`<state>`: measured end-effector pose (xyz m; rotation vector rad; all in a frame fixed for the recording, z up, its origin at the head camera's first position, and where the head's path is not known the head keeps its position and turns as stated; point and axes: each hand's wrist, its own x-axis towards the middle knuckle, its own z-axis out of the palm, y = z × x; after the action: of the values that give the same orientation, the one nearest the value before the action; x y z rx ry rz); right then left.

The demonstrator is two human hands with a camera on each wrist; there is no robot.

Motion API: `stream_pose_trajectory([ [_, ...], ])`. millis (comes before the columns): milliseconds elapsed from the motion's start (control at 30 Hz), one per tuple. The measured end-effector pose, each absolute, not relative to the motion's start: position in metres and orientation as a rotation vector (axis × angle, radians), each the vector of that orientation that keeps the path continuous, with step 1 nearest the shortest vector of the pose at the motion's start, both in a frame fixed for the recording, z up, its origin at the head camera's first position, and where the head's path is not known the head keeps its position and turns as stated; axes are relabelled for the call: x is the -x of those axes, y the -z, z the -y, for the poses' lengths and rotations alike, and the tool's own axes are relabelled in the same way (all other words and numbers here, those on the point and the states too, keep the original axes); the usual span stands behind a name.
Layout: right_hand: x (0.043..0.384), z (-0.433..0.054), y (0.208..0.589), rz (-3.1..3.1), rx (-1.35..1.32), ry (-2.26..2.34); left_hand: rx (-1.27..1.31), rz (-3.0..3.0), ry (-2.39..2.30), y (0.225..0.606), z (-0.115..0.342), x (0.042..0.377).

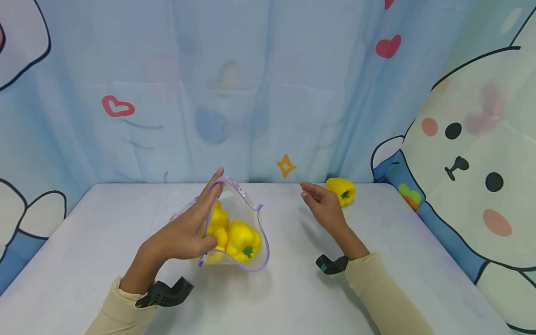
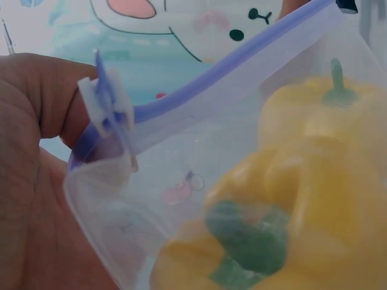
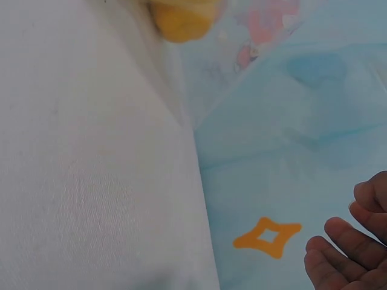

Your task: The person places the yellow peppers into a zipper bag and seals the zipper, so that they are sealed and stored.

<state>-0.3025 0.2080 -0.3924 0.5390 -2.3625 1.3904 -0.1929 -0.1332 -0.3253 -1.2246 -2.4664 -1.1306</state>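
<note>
My left hand (image 1: 180, 235) holds a clear zip bag (image 1: 264, 260) with a purple rim by its left side, the thumb at the mouth and the fingers along the outside. The bag's mouth gapes toward me. Inside lie several yellow bell peppers (image 1: 242, 239) with green stems, also seen through the plastic in the left wrist view. A white and purple slider (image 2: 107, 99) sits on the rim beside the thumb. My right hand (image 1: 328, 209) hovers over the table, fingers loosely bent and holding nothing. Just behind it lies another yellow bell pepper (image 1: 340, 188), apart from the bag.
The white table (image 1: 289, 298) ends at a light blue curtain (image 1: 268, 93) printed with hearts and a cartoon animal. The loose pepper is close to the table's back edge. A dark wrist mount (image 1: 167, 293) sits on each forearm.
</note>
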Motion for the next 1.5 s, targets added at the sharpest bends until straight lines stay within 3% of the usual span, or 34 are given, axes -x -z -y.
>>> stream_pose_trajectory([
  [733, 0.328, -0.272, 0.398, 2.266, -0.135, -1.236, 1.194, 2.476, 1.135, 0.326, 0.132, 0.195],
  [1067, 0.334, -0.297, 0.403, 2.541, 0.067, -1.306, 1.226, 2.457, 1.152, 0.327, 0.131, 0.194],
  [1500, 0.346, -0.305, 0.42, 2.683, 0.011, -1.411, 1.218, 2.471, 1.164, 0.328, 0.129, 0.194],
])
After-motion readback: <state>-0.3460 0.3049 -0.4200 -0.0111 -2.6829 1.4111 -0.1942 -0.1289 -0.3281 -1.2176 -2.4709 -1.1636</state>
